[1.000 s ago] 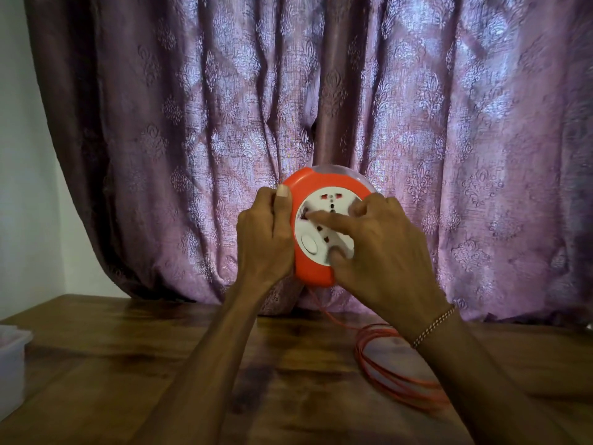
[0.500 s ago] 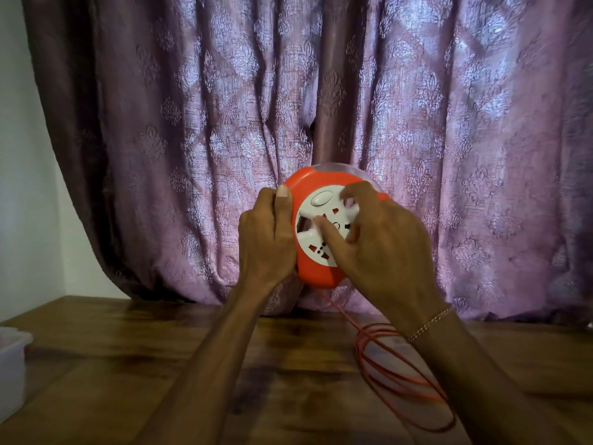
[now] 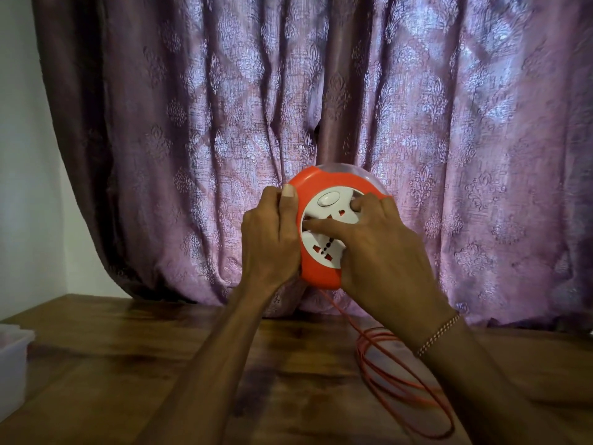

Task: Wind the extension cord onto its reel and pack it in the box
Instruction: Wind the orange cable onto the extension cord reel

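I hold a round orange cord reel upright in the air, its white socket face turned toward me. My left hand grips the reel's left rim, thumb up on the edge. My right hand lies on the socket face, fingers pressed into it. A thin orange cord drops from the reel's underside and lies in loose loops on the wooden table, partly behind my right forearm.
A translucent plastic box stands at the table's left edge. A purple patterned curtain hangs close behind the reel, and a white wall shows at the left.
The white socket face has turned under my right hand: its oval button went from lower left to the top. The cord loops on the table have shifted. My left hand stayed put.
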Motion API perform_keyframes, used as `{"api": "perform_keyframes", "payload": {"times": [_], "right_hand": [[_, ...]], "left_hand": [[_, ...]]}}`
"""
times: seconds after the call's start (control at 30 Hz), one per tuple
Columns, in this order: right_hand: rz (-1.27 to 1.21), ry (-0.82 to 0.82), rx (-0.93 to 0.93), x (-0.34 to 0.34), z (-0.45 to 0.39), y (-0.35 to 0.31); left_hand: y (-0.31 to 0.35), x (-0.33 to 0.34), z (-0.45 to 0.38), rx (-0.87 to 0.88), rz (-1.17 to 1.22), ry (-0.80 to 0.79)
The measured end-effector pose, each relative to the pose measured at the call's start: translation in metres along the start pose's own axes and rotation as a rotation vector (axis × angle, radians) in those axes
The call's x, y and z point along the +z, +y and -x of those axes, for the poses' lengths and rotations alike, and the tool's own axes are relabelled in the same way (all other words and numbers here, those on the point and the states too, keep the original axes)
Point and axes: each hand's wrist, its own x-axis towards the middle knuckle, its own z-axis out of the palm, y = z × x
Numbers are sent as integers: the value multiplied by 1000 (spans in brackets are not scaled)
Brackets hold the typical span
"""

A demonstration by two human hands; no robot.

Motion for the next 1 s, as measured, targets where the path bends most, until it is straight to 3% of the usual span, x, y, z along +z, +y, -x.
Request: {"api": "perform_keyframes", "payload": {"times": [0.1, 0.27, 0.37, 0.57, 0.73, 0.87, 1.0], "right_hand": [[44, 68, 64, 2, 1, -3], [49, 210, 345, 1, -1, -7], [7, 238, 386, 2, -1, -11], [96, 349, 234, -1, -4, -4], [58, 176, 7, -9, -5, 9], [34, -9, -51, -9, -5, 3], [45, 17, -40, -6, -4, 0]], "left_hand": [[2, 1, 1, 18, -33, 13], [3, 3, 1, 16, -45, 20], [2, 4, 1, 17, -54, 10], [-4, 2, 0, -11, -52, 14], [-5, -3, -3, -17, -49, 33], [-4, -3, -3, -15, -30, 32], [-1, -3, -3, 10, -8, 21]]}}
